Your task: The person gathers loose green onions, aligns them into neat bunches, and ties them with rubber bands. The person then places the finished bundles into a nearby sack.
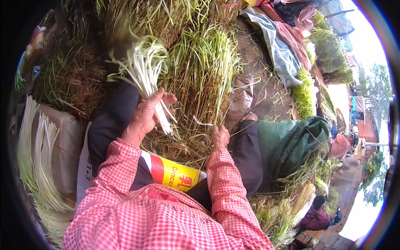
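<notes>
My left hand (147, 114) is closed around a small bundle of pale, blanched stalks (147, 72). Their loose, curly leaf ends fan out above the hand, and the white ends (164, 120) stick out below it. Lower right of the bundle, my right hand (220, 136) pinches a thin white stalk (201, 121) near its fingertips. Just beyond both hands stands a thick heap of green and yellowing stalks (200, 68), roots and straw-like ends towards me. A yellow and red printed sack (175, 175) lies across my lap.
Finished-looking pale bunches (45, 150) rest on a wrapped block (67, 137) at left. A green cloth sack (284, 147) lies by my right knee. Brown plastic (240, 93) sits near my shoe (262, 109). Other people (315, 215) and more stalk piles (331, 47) are at right.
</notes>
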A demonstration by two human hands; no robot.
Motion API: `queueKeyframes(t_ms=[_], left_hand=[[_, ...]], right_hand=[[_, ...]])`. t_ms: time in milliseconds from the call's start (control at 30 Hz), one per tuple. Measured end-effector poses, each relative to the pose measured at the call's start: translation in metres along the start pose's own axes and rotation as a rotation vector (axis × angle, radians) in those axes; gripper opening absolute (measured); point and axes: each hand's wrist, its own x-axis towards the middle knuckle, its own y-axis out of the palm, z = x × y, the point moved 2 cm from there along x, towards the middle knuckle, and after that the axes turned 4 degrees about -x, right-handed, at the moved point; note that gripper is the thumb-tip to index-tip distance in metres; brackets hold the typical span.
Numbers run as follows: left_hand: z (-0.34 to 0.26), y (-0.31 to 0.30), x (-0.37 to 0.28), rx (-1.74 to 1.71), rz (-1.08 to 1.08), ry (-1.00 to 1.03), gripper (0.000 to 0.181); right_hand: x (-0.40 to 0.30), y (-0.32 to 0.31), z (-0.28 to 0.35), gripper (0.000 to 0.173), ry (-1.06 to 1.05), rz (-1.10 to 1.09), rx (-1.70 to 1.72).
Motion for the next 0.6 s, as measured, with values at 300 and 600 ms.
queueKeyframes(t_ms=[300,600], left_hand=[[-0.001,-0.007,0.004,-0.147,0.06,-0.099,0.028],[0.054,-0.006,-0.012,0.165,0.071,-0.193,0.023]], right_hand=[[-0.059,-0.039,0.071,0.018,-0.423,-0.109,0.387],[-0.116,-0.064,0.122,0.015,-0.649,0.081,0.489]])
